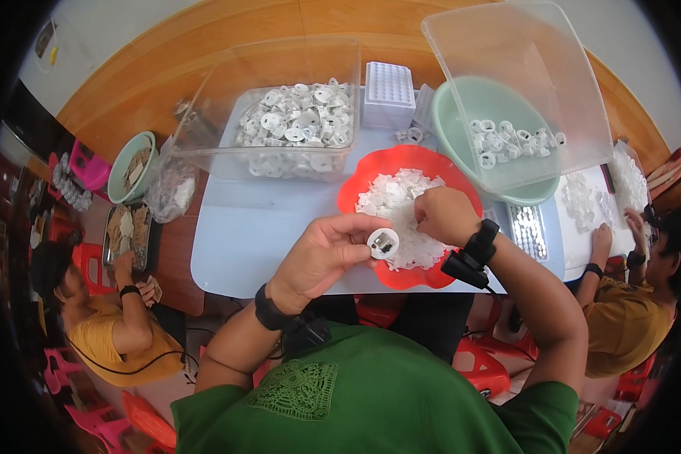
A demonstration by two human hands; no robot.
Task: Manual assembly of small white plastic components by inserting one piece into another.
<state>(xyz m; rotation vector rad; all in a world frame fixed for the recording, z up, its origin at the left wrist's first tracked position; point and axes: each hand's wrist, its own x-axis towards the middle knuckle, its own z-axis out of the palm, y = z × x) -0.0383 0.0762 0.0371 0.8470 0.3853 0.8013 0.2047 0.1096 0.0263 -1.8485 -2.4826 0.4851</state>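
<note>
Between the thumb and fingers of my left hand (314, 253) is a small round white plastic housing (384, 243), its inner side with dark and metallic bits turned up. That hand hovers at the near left rim of a red scalloped bowl (369, 168). Inside the bowl lies a heap of small flat white plastic pieces (401, 193). My right hand (448, 218) is over the right part of this heap, fingers curled together and pointing down. Whatever its fingertips hold, if anything, is hidden.
Behind the bowl stand a clear bin (204, 151) of white housings, stacked white trays (390, 91) and a green basin (448, 106). Another clear bin (522, 45) with several housings rests tilted on the basin. People work at left (125, 321) and right (632, 318).
</note>
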